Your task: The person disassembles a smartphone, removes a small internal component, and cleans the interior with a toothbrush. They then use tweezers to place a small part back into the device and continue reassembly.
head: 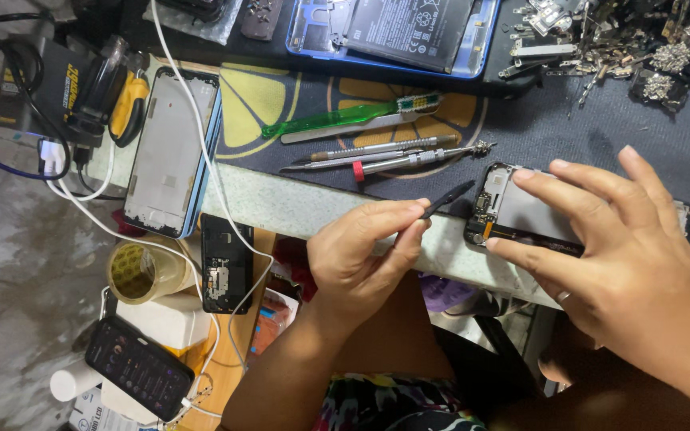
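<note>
Head view: left hand pinching black tweezers, right hand spread flat on opened phone

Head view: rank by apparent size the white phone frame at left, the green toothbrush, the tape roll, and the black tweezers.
1. White phone frame
2. Green toothbrush
3. Tape roll
4. Black tweezers, partly hidden inside the left hand, so their full length is uncertain.

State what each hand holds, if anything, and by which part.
The left hand pinches black tweezers near their rear end, tips toward the opened phone. The right hand grips nothing; its fingers press flat on that phone.
</note>
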